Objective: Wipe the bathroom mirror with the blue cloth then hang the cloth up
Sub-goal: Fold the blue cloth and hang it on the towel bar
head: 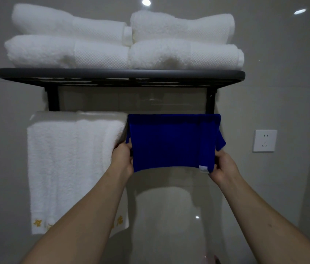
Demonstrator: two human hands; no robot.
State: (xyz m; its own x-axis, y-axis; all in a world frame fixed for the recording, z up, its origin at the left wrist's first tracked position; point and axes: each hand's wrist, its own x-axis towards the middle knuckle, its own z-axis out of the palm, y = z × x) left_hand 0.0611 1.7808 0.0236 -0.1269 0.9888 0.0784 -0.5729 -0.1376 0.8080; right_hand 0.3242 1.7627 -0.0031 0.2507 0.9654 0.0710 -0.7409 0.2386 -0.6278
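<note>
The blue cloth (171, 141) hangs folded over the lower bar of a black wall rack (119, 75), right of a hanging white towel (70, 164). My left hand (122, 159) pinches the cloth's lower left edge. My right hand (223, 165) grips its lower right corner, where a small white label shows. The bar itself is hidden under the cloth and towel. No mirror is in view.
Several folded white towels (123, 40) are stacked on the rack's top shelf. A white wall socket (264, 140) sits to the right on the grey tiled wall. A white toilet tank (166, 212) stands below the cloth.
</note>
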